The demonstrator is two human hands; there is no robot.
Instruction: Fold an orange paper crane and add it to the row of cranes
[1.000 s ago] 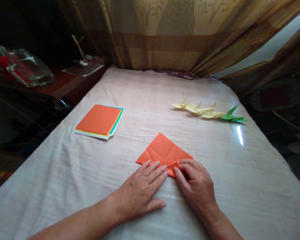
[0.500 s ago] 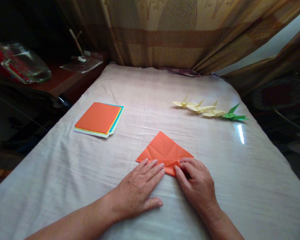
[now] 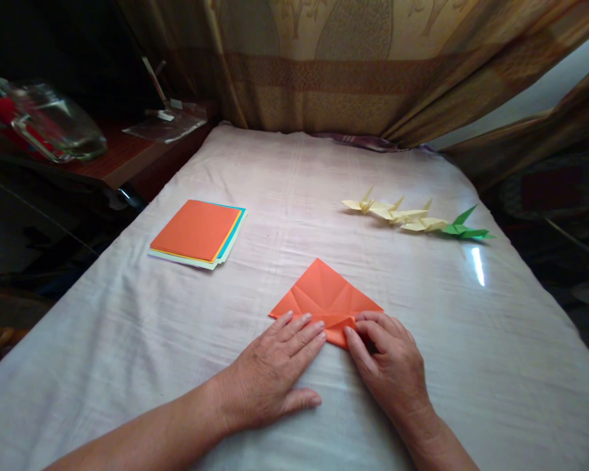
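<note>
A creased orange sheet of origami paper [image 3: 326, 291] lies on the white cloth, one corner pointing away from me. Its near part is folded up in a flap. My left hand [image 3: 277, 366] rests flat on the paper's lower left, fingers stretched out and thumb apart, covering that side. At the lower right edge, my right hand [image 3: 390, 360] pinches the folded flap between thumb and fingers.
On the left lies a stack of coloured paper squares [image 3: 196, 229], orange on top. Several folded paper cranes [image 3: 412, 219], pale yellow and one green, stand in a row at the right. A glass mug [image 3: 59, 124] sits on a wooden shelf [image 3: 122, 163] beyond the left edge.
The whole view has shifted slightly. Both hands keep their places on the orange paper, and its fold looks the same.
</note>
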